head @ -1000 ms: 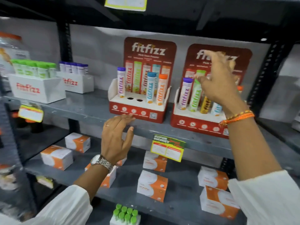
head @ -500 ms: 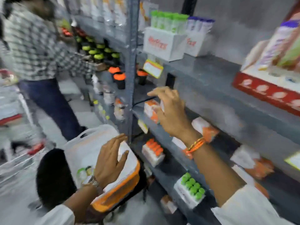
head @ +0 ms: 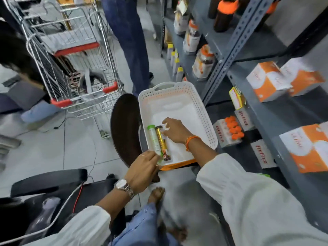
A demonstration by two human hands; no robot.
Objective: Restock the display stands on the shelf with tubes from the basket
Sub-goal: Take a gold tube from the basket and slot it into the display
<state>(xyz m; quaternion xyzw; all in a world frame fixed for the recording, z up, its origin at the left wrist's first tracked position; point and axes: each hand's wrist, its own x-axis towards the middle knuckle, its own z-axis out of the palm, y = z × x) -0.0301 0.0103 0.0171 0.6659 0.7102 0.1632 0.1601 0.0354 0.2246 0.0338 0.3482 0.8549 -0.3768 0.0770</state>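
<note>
A white perforated basket [head: 209, 125] with an orange base sits on a dark round stool [head: 124, 125] beside the shelf. Two tubes lie side by side at its left wall: a green-capped tube [head: 154, 137] and a gold and brown tube [head: 162, 142]. My left hand [head: 142, 169] is at the basket's near corner, fingers pinched on the green tube's near end. My right hand [head: 175, 131] reaches into the basket, fingertips curled by the gold tube's far end, around something small and white that I cannot make out. The display stands are out of view.
The grey metal shelf [head: 266, 110] runs along the right, holding orange and white boxes [head: 269, 80] and jars. A wire shopping cart [head: 74, 68] stands at the left, with a person's legs [head: 127, 32] behind the basket. A black chair [head: 48, 178] is at lower left.
My view swung from the display stands down and left to the basket. Both hands dropped from the shelf into the basket and reached the tubes.
</note>
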